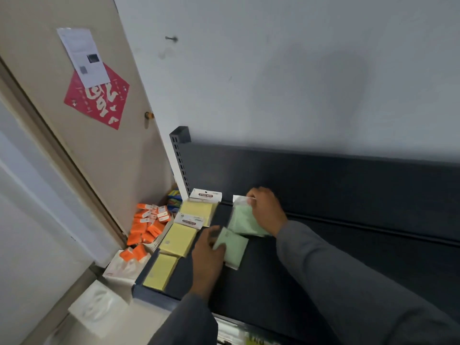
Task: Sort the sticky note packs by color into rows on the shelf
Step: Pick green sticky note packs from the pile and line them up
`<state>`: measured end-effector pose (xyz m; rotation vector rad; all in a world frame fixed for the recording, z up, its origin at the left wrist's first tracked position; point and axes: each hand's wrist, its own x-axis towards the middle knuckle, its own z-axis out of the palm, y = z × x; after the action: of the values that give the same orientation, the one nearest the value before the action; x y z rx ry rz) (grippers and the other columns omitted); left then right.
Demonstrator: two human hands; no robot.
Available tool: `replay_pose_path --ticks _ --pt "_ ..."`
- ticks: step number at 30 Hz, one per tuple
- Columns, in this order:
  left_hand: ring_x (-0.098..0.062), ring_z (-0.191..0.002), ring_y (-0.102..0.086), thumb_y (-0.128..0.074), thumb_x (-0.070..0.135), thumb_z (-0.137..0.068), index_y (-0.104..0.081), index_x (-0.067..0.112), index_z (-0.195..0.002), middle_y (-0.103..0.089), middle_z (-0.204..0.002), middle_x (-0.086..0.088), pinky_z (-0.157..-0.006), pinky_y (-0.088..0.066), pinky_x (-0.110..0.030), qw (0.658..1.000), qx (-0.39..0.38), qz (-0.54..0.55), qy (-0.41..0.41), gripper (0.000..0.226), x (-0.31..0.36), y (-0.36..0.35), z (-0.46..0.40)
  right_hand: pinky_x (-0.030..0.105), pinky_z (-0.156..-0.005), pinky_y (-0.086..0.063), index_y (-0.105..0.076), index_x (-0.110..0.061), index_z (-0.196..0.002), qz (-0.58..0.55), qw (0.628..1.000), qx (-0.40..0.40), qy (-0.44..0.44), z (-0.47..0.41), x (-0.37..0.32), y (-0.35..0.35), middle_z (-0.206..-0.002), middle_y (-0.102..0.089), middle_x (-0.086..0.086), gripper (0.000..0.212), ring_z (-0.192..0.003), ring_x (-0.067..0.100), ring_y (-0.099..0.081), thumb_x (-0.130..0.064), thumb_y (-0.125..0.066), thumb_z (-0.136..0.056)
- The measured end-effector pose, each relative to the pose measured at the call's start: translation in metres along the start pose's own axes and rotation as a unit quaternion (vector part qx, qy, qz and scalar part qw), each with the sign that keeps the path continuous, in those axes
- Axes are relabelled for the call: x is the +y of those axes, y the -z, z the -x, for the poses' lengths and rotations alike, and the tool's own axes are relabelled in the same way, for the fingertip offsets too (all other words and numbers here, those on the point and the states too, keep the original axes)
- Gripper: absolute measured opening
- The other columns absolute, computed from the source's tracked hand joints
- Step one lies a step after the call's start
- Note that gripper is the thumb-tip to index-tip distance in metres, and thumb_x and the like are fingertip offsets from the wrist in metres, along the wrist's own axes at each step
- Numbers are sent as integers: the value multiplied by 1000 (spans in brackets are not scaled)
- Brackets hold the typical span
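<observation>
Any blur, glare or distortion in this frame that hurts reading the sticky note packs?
Head view: wide-angle bend curves the door frame; the left hand and nearer green pack are motion-blurred; the yellow packs read clearly; soft shadow on wall, no glare.

Three packs (176, 240) in a row on shelf (311, 257), two packs (239, 230) right

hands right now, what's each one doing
Left hand: holding the near green sticky note pack at its left edge.
Right hand: holding the far green sticky note pack at its top.
</observation>
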<state>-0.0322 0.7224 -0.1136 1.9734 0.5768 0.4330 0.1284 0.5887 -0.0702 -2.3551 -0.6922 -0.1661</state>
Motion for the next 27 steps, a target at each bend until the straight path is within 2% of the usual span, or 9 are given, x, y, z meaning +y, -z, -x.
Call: replay_pose_path --ticks 3,7,9,12,15,19,22,25,27 --pt "-18 -98 -66 -70 -1 -81 -59 24 -129 -67 -107 5 -78 -49 -17 996 -57 -56 -25 56 -5 7 -5 42 -93 -44 -70 -9 -106 45 999 -2 -3 -5 2 -23 -103 -63 16 33 -99 36 -54 3 -52 -81" --pt "-18 -106 -59 -76 25 -82 -58 27 -129 -63 -114 2 -86 -46 -30 979 -94 -165 -79 50 -10 11 -13 43 -104 -39 -60 -8 -129 93 996 -6 2 -4 3 -45 -118 -56 14 48 -114 34 -48 4 -50 -84" --pt "-16 -107 -54 -75 29 -84 -55 26 -128 -55 -118 1 -83 -39 -26 978 -110 -159 -84 48 -9 10 -11 42 -105 -40 -57 -8 -132 110 994 6 -12 -2 2 -52 -121 -54 14 54 -117 34 -46 7 -49 -82" --pt "-12 -102 -48 -74 33 -89 -53 21 -126 -42 -120 1 -82 -35 -22 977 -130 -150 -77 44 -10 6 -10 46 -101 -44 -57 -8 -131 128 991 36 -31 3 -1 -60 -119 -55 15 55 -115 35 -49 8 -52 -79" --pt "-19 -107 -48 -72 37 -90 -58 15 -117 -44 -117 -2 -86 -36 -24 967 -120 -181 -133 37 -16 2 -12 45 -97 -46 -59 -8 -127 117 987 103 -29 7 -4 -56 -116 -54 14 45 -108 32 -50 1 -55 -84" --pt "-28 -110 -49 -57 42 -96 -56 19 -132 -57 -126 -4 -93 -45 -38 907 -116 -295 -276 43 -23 4 -19 37 -91 -46 -65 -6 -112 80 985 154 -2 30 -11 -42 -110 -54 11 29 -103 28 -49 -1 -54 -86" --pt "-32 -119 -46 -56 48 -97 -51 16 -140 -51 -130 -12 -99 -39 -38 891 -135 -351 -254 54 -13 6 -26 41 -88 -50 -65 -3 -103 145 982 124 7 51 -11 -36 -105 -56 13 23 -97 29 -51 -2 -56 -83" --pt "-32 -125 -42 -55 56 -95 -52 16 -135 -47 -133 -13 -102 -36 -37 876 -163 -393 -226 56 -3 12 -28 43 -84 -52 -66 -4 -103 184 977 106 -12 70 -12 -31 -103 -57 14 19 -94 31 -53 -9 -55 -87" --pt "-31 -117 -50 -61 54 -92 -57 16 -122 -54 -122 -10 -95 -41 -39 898 -160 -347 -220 49 0 20 -29 41 -79 -50 -64 -6 -99 162 979 97 -80 83 -21 -25 -102 -59 13 21 -94 30 -55 -21 -49 -97"
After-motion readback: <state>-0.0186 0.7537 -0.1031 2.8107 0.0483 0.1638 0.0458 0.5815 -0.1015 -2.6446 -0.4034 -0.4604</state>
